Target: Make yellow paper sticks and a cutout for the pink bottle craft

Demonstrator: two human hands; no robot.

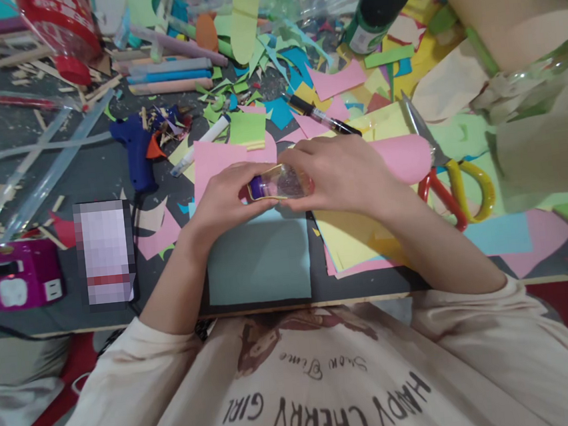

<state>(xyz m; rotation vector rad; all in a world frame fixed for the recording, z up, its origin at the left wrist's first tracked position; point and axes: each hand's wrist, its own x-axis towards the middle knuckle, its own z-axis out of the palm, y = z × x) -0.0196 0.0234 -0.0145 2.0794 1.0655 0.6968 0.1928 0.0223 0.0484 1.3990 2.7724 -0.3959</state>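
Both my hands are closed round a small clear bottle (285,182), which lies sideways between them with a thin yellow edging along it. My left hand (225,202) grips the end with the purple cap, thumb and fingers on either side. At the other end my right hand (343,177) wraps the bottle's body, partly hiding it. Below the hands lies a grey-blue paper sheet (258,262). Pink paper (213,163) is behind my left hand, and a stack of yellow paper (361,239) sits under my right forearm.
Scissors with red and yellow handles (455,190) lie at the right. A blue glue gun (135,150), a pixelated phone-like object (106,253) and a purple box (27,272) are on the left. Farther back are a black marker (325,114), a dark-capped bottle (377,10) and paper scraps.
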